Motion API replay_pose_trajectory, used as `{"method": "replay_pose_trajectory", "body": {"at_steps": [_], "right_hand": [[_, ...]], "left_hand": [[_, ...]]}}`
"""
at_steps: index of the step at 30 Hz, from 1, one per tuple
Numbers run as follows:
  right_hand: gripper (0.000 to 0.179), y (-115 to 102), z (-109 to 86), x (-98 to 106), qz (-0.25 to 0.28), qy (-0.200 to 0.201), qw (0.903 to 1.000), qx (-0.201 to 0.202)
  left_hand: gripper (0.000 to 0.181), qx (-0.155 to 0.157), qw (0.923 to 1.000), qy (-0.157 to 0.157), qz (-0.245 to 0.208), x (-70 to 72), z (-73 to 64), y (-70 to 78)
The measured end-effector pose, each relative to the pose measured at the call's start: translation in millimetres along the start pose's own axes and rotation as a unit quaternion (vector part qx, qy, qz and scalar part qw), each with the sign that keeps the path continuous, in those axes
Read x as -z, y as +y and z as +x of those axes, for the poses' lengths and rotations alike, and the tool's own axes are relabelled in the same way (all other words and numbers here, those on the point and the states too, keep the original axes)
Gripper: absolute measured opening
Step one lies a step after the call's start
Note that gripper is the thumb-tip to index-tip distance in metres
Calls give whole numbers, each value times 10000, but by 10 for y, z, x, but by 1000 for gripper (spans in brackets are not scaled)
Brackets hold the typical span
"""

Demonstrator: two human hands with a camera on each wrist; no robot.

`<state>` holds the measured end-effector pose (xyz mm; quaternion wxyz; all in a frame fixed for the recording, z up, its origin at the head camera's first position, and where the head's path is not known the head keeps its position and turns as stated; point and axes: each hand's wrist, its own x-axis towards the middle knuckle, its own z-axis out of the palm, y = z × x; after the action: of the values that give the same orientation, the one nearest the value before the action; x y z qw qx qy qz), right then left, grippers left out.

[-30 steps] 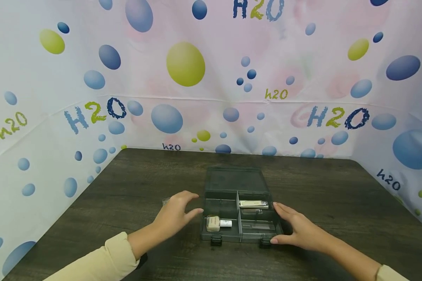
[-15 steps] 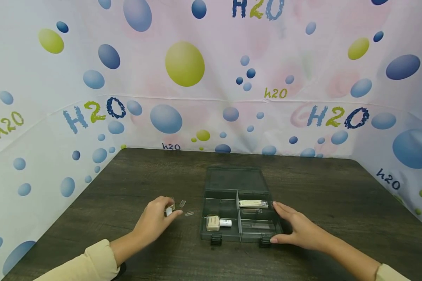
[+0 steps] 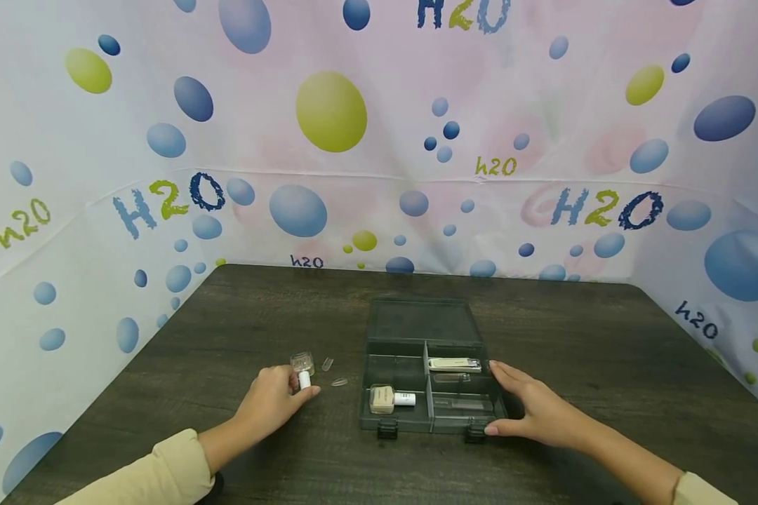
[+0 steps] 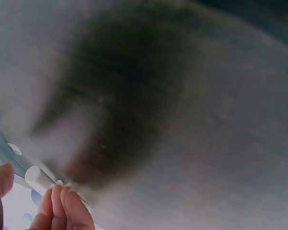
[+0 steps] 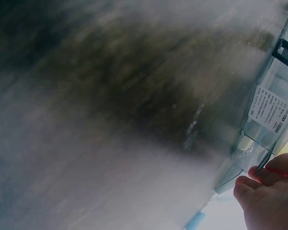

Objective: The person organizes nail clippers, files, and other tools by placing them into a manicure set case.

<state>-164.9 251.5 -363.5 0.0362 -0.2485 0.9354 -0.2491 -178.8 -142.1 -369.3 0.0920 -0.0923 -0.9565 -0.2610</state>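
My left hand [image 3: 274, 398] is beside a clear nail polish bottle [image 3: 302, 362] that lies on the table with its white cap [image 3: 304, 379] towards me. Its fingertips are at the cap; in the left wrist view the thumb [image 4: 5, 177] stands apart from the cap. To the right is an opened grey see-through compartment box [image 3: 429, 425]. My right hand [image 3: 540, 414] rests against its right side, thumb at the front corner and fingers spread along the side. Inside lie a beige nail polish bottle [image 3: 382, 400], front left, and a nail clipper [image 3: 455, 365], back right.
Two small clear nail-tip-shaped pieces, one [image 3: 328, 364] further back and one [image 3: 340, 382] nearer, lie between the bottle and the box. The box's lid [image 3: 422, 321] leans back flat behind it. A printed cloth [image 3: 379, 140] hangs behind the dark table [image 3: 259, 301].
My left hand has moved left from the box to the clear bottle, then slightly back towards me, so the bottle shows more. The right hand stays at the box.
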Motion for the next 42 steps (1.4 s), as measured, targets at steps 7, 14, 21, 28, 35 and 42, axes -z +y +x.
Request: {"method": "replay_pose_trajectory", "body": {"at_steps": [7,14,21,28,35,42], "right_hand": [[102,-6,-7,1,9,-2,10000,-9],[100,-9,-14,-3,-41,21,10000,88],[101,-5,-9,-4,3,-4,10000,24],[102,-13,-7,-7,8,-8,10000,1],[101,-20,-9,-3,-17,-6,10000,48],[101,-25,-11,2,-47,0,10000,61]], "left_hand": [[49,389,9990,-163,155,-21,40,20],[45,412,9981,-226,397,-10,47,40],[46,508,9972,-273,474,15,40,21],[52,582,9970,-248,438,49,38,-40],[38,661,9971,-105,370,134,22,-122],[15,574,9982,123,128,225,60,-228]]}}
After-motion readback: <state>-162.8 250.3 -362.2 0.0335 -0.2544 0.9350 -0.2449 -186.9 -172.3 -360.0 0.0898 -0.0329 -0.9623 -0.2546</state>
